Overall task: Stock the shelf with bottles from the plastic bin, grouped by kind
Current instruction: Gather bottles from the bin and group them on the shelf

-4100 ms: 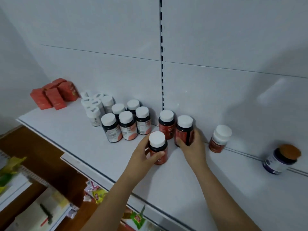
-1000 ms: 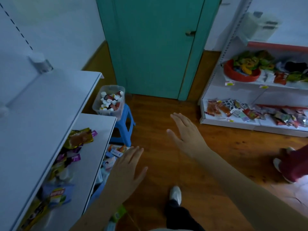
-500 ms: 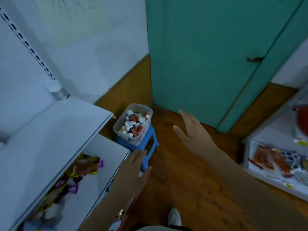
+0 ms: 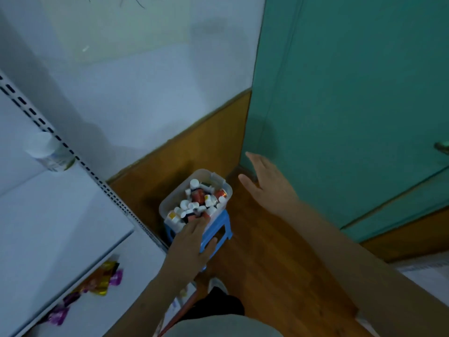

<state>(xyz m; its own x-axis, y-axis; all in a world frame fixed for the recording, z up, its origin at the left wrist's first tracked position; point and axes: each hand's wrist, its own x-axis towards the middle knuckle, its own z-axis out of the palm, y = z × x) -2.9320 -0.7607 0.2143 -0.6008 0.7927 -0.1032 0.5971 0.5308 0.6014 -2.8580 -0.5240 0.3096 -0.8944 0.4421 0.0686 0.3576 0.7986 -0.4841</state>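
Both hands reach down toward the plastic bin [image 4: 170, 203]. Left hand [image 4: 192, 242] has its fingers stretched out flat over the near rim, fingertips at the nearest bottles [image 4: 196, 201]; whether they touch one or only hover cannot be told, and nothing is pinched. Right hand [image 4: 269, 188] hangs apart to the right of the bin, palm down, fingers straight and loosely spread, holding nothing, in front of the green door [image 4: 352, 105].

That clear, rounded-corner bin sits on a small blue stool [image 4: 224, 226] on the wooden floor [image 4: 267, 276]. It is heaped with small bottles lying every way: many white caps, some red and orange labels, a few dark bodies. Labels are too small and blurred to read, so the kinds cannot be sorted by eye.

One white-capped bottle [image 4: 48, 152] stands on the white shelf [image 4: 48, 227] at the left, against the back panel beside the slotted upright [image 4: 80, 159]. Below, a lower shelf carries gold and purple packets [image 4: 102, 280], blurred and partly cut off by the upper shelf's front edge. A door handle [image 4: 442, 147] is cropped at the right border.

Between the shelf's corner and the door lies bare floor around the stool; the bin stands just beside the shelf's end upright.
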